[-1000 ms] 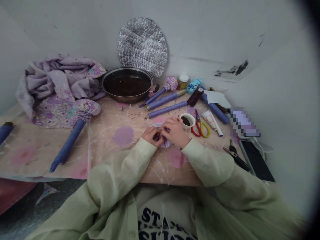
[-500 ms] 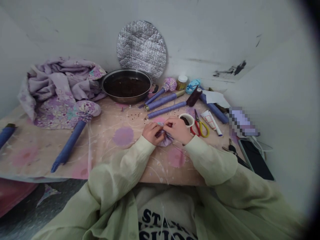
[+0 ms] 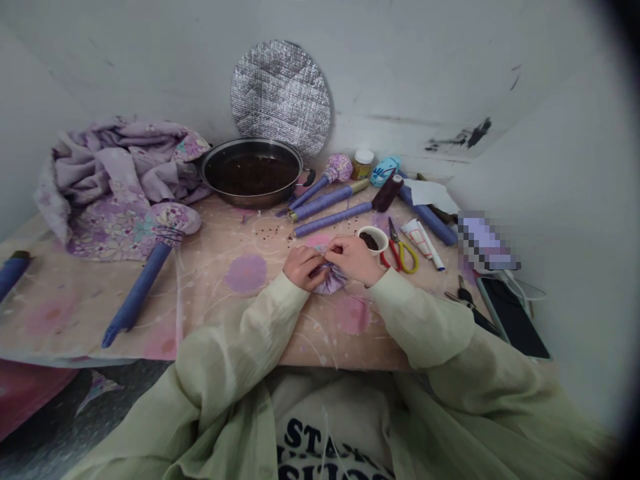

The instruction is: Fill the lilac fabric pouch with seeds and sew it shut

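Note:
Both hands meet over a gathered piece of purple fabric [image 3: 331, 283] near the front middle of the table. My left hand [image 3: 303, 268] is closed on the fabric's left side, fingers curled inward. Against its top edge, my right hand [image 3: 354, 259] is closed in a pinch; whatever small thing lies between those fingertips is hidden. A dark thread seems to trail from the fabric toward the lower right. Right behind my right hand stands a small white cup [image 3: 379, 238] with dark grains in it. Beside the cup lie scissors [image 3: 401, 255] with red and yellow handles.
A wide pan [image 3: 253, 199] of dark material stands at the back, left of several blue-wrapped sticks [image 3: 333, 219]. A dark thread spool [image 3: 387, 193], a tube [image 3: 423, 244] and a phone [image 3: 514, 317] are at right. Floral cloth [image 3: 113, 230] and a cloth-headed mallet-like stick [image 3: 143, 290] lie left.
The hands stay together on the fabric, with only slight finger movement. The whole view has shifted very slightly.

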{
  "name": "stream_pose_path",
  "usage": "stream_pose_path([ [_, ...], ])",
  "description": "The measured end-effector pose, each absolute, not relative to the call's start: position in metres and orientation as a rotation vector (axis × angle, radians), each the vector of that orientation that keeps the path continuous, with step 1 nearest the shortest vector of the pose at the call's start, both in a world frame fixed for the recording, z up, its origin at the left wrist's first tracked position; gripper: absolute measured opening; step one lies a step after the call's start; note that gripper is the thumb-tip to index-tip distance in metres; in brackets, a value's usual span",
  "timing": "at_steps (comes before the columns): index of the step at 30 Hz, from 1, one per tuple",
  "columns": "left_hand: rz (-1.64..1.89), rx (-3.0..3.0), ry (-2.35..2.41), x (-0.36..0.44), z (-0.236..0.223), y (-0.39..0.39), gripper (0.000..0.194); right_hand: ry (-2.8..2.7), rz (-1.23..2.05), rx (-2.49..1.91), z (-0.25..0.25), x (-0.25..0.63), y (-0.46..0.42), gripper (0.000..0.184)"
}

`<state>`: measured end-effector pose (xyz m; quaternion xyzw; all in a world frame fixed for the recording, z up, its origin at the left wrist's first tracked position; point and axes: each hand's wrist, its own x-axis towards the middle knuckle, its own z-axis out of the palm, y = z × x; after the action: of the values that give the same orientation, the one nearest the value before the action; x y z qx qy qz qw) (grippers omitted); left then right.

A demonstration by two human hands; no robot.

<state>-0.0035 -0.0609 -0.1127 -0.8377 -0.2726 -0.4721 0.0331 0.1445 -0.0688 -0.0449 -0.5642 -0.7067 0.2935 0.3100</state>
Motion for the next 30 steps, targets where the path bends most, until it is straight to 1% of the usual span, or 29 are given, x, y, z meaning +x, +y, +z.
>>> stream_pose_path([
  [3, -1.426, -2.581, -0.831, -0.005, -0.115, -0.059, 0.026, -1.896, 0.742, -1.483, -0.044, 0.144, -0.069, 0.012],
  [8, -1.427, -2.599, -0.709, -0.006, -0.118, -0.054, 0.026, -1.875, 0.842, -1.489, -0.046, 0.144, -0.069, 0.014],
  [11, -1.452, -2.568, -0.645, -0.006, -0.118, -0.054, 0.023, -1.924, 0.796, -1.476, -0.046, 0.144, -0.069, 0.018],
  [15, -1.477, -2.48, -0.71, -0.005, -0.115, -0.059, 0.018, -1.963, 0.727, -1.486, -0.043, 0.147, -0.068, 0.014],
  [17, -1.5, -2.443, -0.746, -0.004, -0.114, -0.061, 0.016, -1.996, 0.756, -1.484, -0.041, 0.152, -0.068, 0.015],
  [20, -1.532, -2.406, -0.737, -0.004, -0.116, -0.063, 0.012, -2.099, 0.904, -1.435, -0.04, 0.161, -0.068, 0.021],
  [24, -1.513, -2.4, -0.723, -0.003, -0.118, -0.063, 0.013, -2.178, 1.01, -1.397, -0.041, 0.168, -0.065, 0.015],
  [27, -1.527, -2.405, -0.714, -0.004, -0.119, -0.062, 0.012, -2.27, 0.999, -1.37, -0.038, 0.168, -0.062, 0.014],
  [30, -1.548, -2.394, -0.712, -0.004, -0.117, -0.063, 0.011, -2.384, 0.918, -1.362, -0.034, 0.167, -0.058, 0.012],
])
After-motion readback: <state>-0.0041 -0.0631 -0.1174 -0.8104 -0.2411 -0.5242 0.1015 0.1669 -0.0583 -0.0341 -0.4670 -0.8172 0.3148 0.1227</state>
